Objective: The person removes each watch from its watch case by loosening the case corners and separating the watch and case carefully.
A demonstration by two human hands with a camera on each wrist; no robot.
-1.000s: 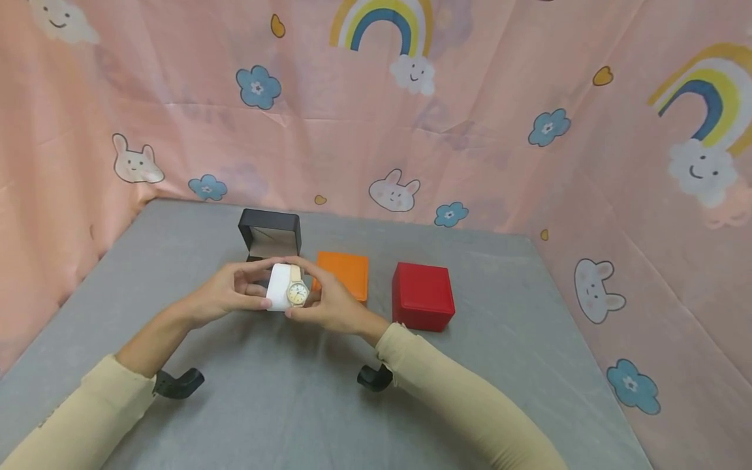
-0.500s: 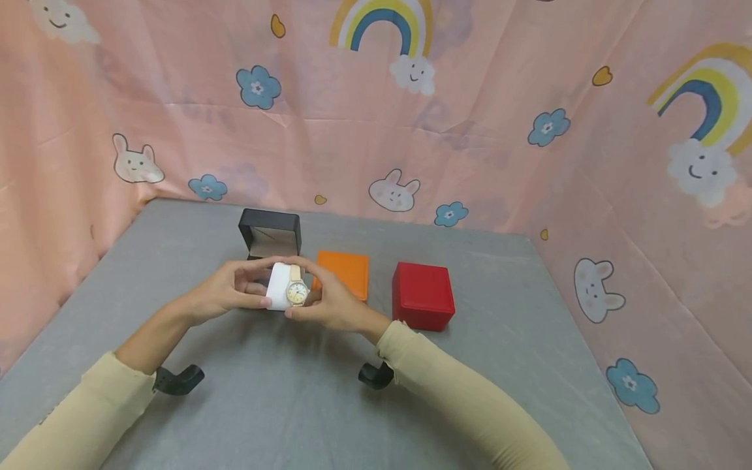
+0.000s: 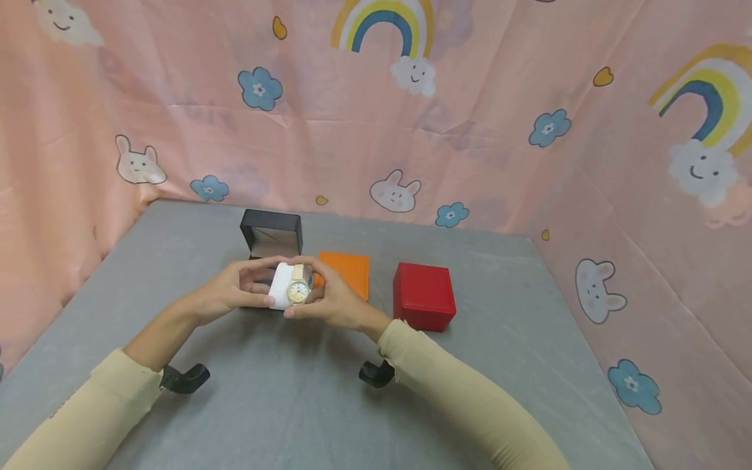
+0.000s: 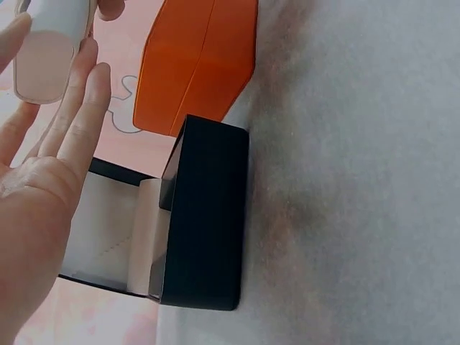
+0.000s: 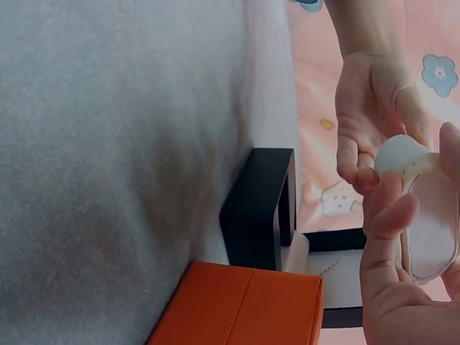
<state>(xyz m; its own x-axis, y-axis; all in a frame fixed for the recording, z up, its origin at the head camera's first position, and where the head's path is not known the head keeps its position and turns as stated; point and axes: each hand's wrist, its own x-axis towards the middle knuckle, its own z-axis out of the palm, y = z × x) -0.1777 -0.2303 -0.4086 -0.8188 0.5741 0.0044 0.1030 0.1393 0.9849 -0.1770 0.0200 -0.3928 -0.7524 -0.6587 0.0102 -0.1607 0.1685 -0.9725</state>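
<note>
Above the table a wristwatch with a cream strap and round dial sits around a white watch cushion, towards its right end. My left hand pinches the cushion's left end between thumb and fingers. From the right, my right hand grips the watch and the cushion's end, thumb below and index finger above. In the right wrist view, the strap loops around the cushion. Just behind the hands stands a black watch box, lid raised, with pale lining; its base is largely hidden in the head view.
An orange box stands right of the black box, partly behind my right hand. Farther right is a closed red box. Grey cloth covers the table, and a pink patterned curtain encloses the back and sides.
The watch has turned slightly on the cushion, so more of its strap loop shows at the right. Both hands keep their hold and have barely moved. The boxes stay put.
</note>
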